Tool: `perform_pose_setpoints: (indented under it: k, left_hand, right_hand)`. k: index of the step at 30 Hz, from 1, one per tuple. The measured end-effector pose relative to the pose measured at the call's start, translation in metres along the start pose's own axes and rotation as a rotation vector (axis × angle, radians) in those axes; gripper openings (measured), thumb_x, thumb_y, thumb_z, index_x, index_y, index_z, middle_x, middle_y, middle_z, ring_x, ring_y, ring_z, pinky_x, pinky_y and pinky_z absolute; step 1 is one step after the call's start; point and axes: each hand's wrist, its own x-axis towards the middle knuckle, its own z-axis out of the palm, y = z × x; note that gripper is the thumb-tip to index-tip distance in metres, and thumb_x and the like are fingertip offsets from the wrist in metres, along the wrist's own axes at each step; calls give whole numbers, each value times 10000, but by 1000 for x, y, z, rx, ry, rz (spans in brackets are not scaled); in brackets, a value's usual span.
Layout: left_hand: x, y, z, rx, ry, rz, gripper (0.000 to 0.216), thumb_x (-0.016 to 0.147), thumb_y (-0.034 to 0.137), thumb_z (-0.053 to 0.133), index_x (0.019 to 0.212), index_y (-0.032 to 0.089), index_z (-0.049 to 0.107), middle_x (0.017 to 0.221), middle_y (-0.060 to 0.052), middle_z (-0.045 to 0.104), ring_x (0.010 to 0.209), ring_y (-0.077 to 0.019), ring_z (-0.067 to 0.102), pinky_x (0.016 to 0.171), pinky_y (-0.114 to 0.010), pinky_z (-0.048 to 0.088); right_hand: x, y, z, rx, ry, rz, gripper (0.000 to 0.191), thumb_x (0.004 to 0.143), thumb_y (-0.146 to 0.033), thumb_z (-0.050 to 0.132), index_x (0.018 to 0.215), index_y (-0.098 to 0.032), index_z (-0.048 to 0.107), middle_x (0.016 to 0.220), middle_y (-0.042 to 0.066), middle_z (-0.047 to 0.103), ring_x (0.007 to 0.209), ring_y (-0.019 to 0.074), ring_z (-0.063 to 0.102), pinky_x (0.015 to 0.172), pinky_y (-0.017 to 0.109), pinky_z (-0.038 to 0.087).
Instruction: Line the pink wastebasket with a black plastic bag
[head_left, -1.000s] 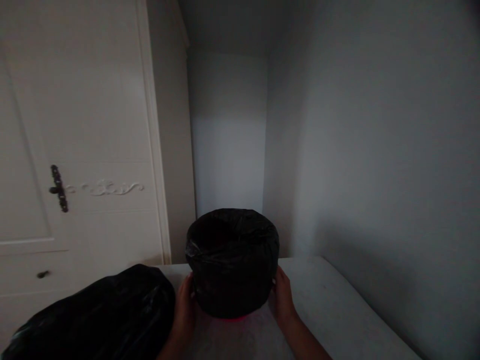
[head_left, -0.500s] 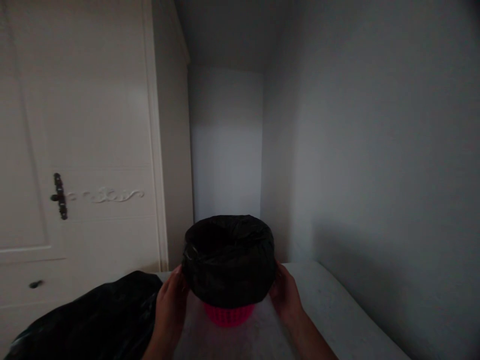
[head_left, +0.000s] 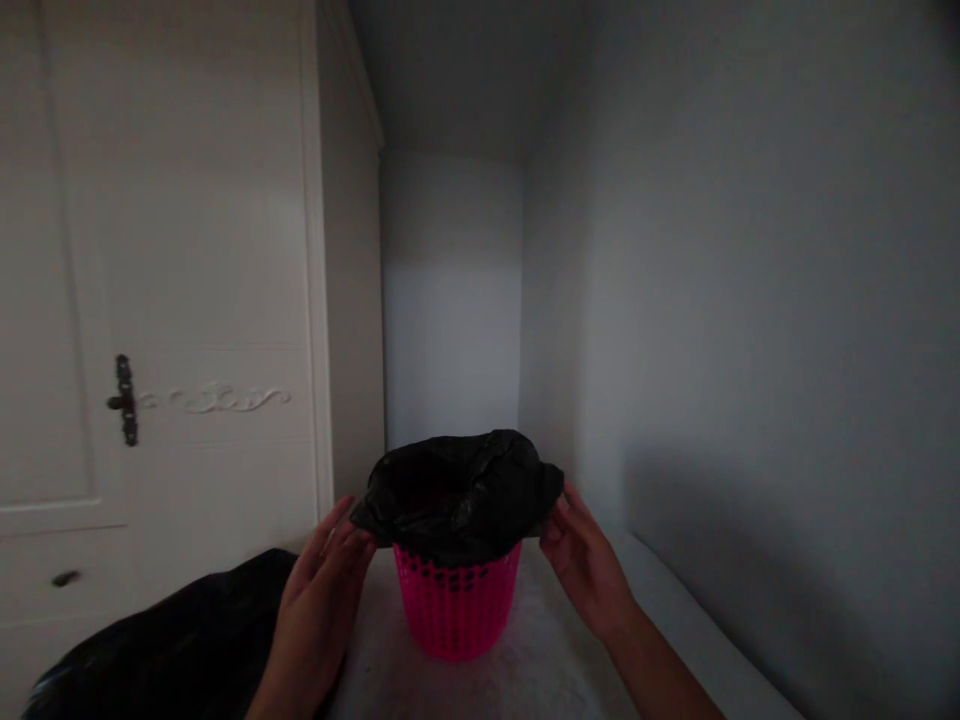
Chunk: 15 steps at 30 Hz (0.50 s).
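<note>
A bright pink plastic basket [head_left: 459, 615] with slotted sides stands upright on a pale surface. Its top is lined with a black plastic bag [head_left: 487, 500], folded outward over the rim, so the rim itself is hidden. My left hand [head_left: 322, 580] is closed on the bag's edge at the left, fingertips pinching a pulled-out corner. On the opposite side my right hand [head_left: 586, 560] grips another corner of the bag between thumb and fingers. The bag's dark mouth faces up, and its inside is too dark to make out.
A second heap of black plastic [head_left: 165, 640] lies at the lower left, beside my left forearm. Behind it rises a white wardrobe [head_left: 210, 250] with a dark handle [head_left: 126, 400]. A grey wall [head_left: 750, 300] borders the pale surface [head_left: 540, 660] on the right.
The bag's folded edge has risen and gathered toward the rim, uncovering much more of the pink basket. My hands have moved slightly apart, drawing the bag's corners outward.
</note>
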Motion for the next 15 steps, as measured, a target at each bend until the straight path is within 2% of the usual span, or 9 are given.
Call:
perform_pose_setpoints:
  k: [3, 8, 13, 15]
  left_hand:
    - [3, 4, 0, 69, -56, 48, 719, 626, 342, 990, 1303, 287, 753, 1260, -49, 793, 1117, -213, 752, 926, -240, 610]
    - [12, 4, 3, 345, -178, 289, 634, 806, 438, 879, 1395, 321, 676, 1386, -57, 743, 1312, -242, 669, 1091, -328, 551]
    - [19, 1, 16, 465, -161, 384, 638, 810, 453, 848, 1392, 275, 655, 1379, -113, 731, 1271, -317, 697, 1000, -445, 626]
    - [20, 0, 20, 448, -208, 412, 635, 846, 428, 804, 1432, 265, 620, 1380, -126, 732, 1265, -315, 707, 1023, -461, 616]
  right_hand:
    - [0, -7, 8, -48, -23, 7, 654, 604, -277, 1028, 1202, -277, 764, 888, -43, 792, 624, 78, 631, 572, 172, 547]
    - [1, -16, 24, -185, -99, 9, 516, 636, -349, 1008, 1071, -215, 765, 781, -36, 746, 562, 85, 576, 557, 219, 536]
    - [-6, -23, 36, -277, -89, 69, 715, 591, -320, 1035, 1222, -228, 712, 843, -22, 784, 600, 107, 648, 612, 251, 557]
    - [-9, -27, 38, -307, -72, 113, 745, 578, -318, 1041, 1235, -233, 700, 814, -29, 777, 588, 104, 649, 602, 240, 544]
